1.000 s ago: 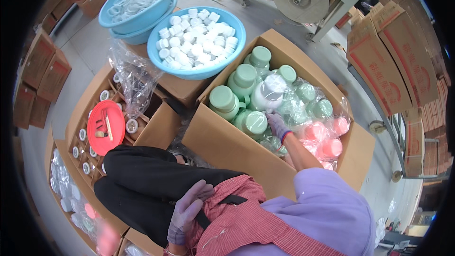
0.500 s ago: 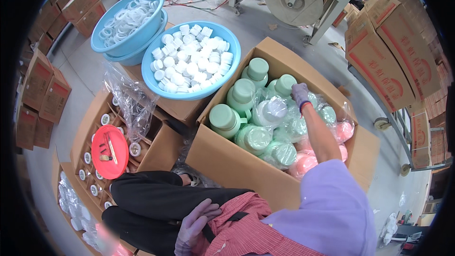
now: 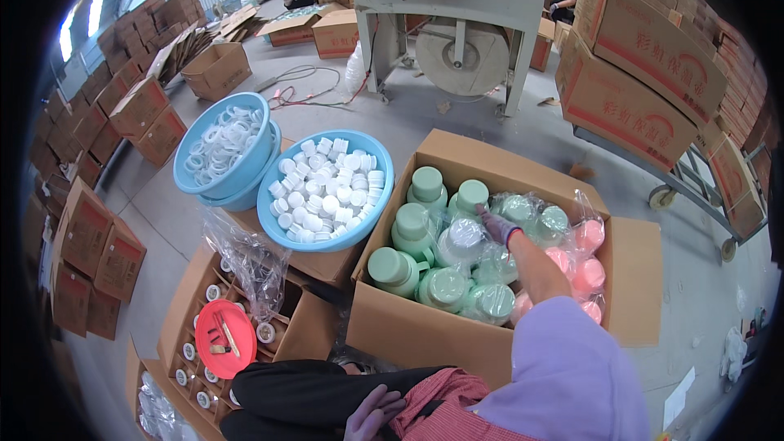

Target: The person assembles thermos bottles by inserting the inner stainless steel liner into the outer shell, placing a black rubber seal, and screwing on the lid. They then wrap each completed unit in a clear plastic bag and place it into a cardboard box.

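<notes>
From here the left hand (image 3: 371,415) is cut off by the lower edge, and the big carton (image 3: 425,347) hides the bases of the green bottles (image 3: 394,268). The small pieces (image 3: 219,349) on the red dish (image 3: 233,366) are too tiny to identify.

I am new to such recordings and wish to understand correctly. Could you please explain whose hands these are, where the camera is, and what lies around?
The right hand and left hand are human, not a robot's; both are gloved. A wide fisheye camera on the head looks down, so straight edges bend. The right hand is at a green bottle in an open carton; whether it grips is unclear. The left rests at the lap. Nearby, a blue basin holds small white pieces.
</notes>
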